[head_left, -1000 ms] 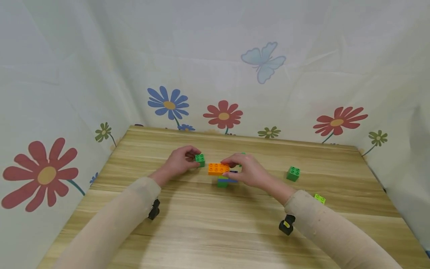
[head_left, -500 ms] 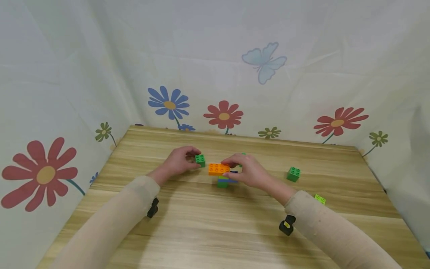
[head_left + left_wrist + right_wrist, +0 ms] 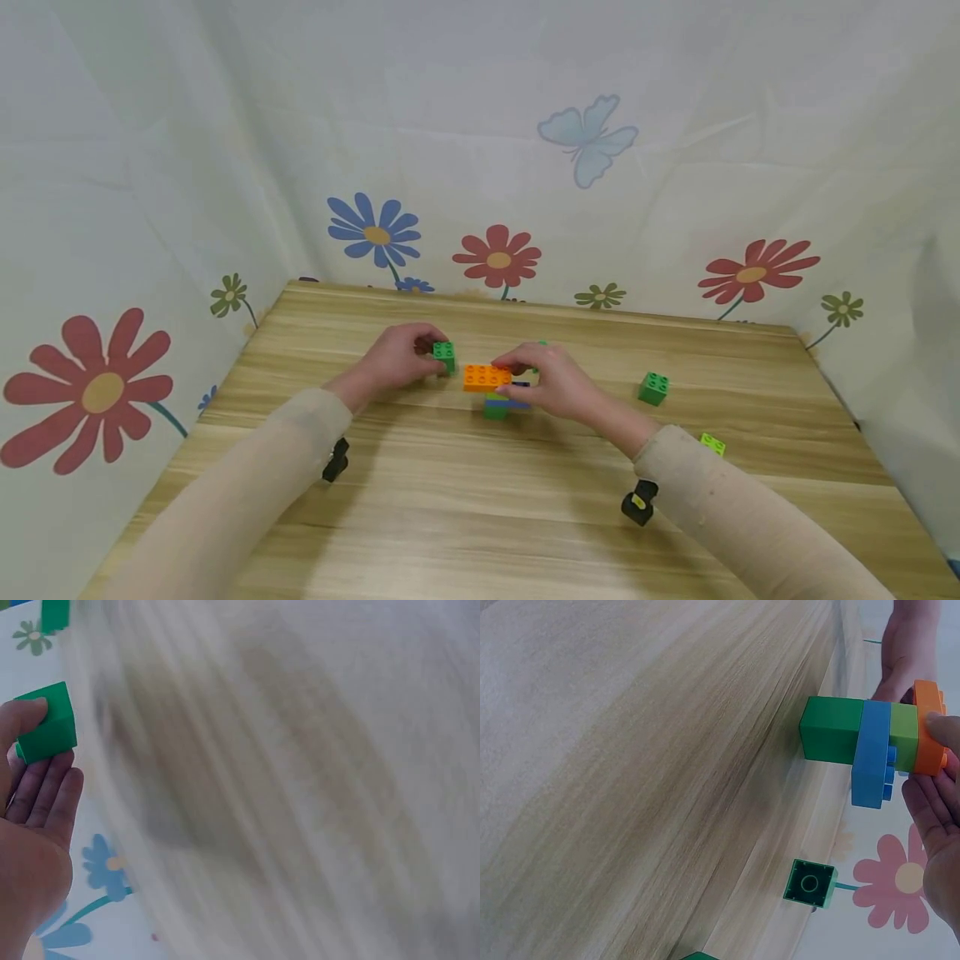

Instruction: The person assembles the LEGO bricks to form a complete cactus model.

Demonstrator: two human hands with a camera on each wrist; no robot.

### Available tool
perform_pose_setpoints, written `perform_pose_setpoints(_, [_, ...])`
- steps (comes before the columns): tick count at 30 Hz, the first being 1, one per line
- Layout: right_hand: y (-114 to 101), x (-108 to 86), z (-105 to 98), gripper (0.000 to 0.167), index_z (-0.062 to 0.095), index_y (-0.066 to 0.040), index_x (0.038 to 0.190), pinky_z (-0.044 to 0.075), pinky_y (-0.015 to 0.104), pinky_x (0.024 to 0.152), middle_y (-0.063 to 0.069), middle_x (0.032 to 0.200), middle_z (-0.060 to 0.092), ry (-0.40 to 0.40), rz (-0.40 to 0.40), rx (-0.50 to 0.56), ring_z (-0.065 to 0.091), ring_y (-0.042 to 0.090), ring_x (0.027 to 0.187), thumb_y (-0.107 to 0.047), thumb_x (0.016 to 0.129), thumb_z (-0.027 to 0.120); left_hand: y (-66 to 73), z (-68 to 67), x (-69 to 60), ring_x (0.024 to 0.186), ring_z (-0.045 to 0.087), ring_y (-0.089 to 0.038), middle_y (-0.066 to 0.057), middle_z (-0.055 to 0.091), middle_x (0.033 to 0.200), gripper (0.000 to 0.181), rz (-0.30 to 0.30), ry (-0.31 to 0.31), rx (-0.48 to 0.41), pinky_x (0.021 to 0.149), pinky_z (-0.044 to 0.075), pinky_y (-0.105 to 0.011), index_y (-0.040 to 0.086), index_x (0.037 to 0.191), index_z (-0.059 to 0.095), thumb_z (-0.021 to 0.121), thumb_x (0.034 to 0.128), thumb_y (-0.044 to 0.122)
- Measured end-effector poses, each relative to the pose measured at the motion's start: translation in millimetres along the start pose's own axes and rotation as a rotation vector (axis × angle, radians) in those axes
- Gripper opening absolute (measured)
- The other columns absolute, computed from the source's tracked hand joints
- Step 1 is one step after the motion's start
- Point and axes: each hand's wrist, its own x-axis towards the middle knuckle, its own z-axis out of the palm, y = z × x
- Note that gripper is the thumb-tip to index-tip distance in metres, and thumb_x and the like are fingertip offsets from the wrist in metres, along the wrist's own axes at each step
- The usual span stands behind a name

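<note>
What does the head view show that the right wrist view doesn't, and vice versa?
Only the head view shows the green brick held by the left hand, the loose lime brick and the butterfly. Only the right wrist view shows the hollow side of a loose green brick. Both show the right hand gripping the orange brick atop the stack, and the table.

I wear 2 long, cream-beige sleeves, a left sleeve (image 3: 247, 483) and a lightly specked right sleeve (image 3: 750, 510), my left hand (image 3: 401, 357) and right hand (image 3: 555, 379) bare. Black fittings show beside the sleeve ends, left fitting (image 3: 336, 460) and right fitting (image 3: 638, 513), the latter bearing 1 yellow mark (image 3: 639, 501).
</note>
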Motion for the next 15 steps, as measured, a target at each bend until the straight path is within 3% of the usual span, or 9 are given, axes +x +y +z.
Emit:
perform_pose_setpoints(8, [-1.2, -0.4, 0.1, 0.037, 0.076, -0.005, 0.127, 0.062, 0.047, 0.094, 0.007, 0.119, 0.076, 0.004, 0.008, 0.007, 0.071, 0.023, 0.103, -0.017, 0.093, 0.086, 19.2, -20.4, -7.3, 0.104, 0.068, -0.02, -0.001, 0.073, 0.111, 0.032, 0.133, -0.025, 0.016, 0.103, 0.059, -0.041, 0.011, 0.121, 0.074, 0.086, 0.0915, 0.016])
perform_pose_setpoints(15, [-0.9, -0.7, 0.4, 0.037, 0.076, -0.005, 0.127, 0.062, 0.047, 0.095, 0.007, 0.12, 0.077, 0.003, 0.005, 0.009, 0.071, 0.022, 0.104, -0.018, 0.094, 0.085, 47.0, -32.0, -20.4, 0.104, 0.07, -0.02, -0.001, 0.074, 0.111, 0.033, 0.211, -0.053, -0.01, 0.103, 0.059, -0.044, 0.009, 0.122, 0.075, 0.087, 0.0914, 0.016])
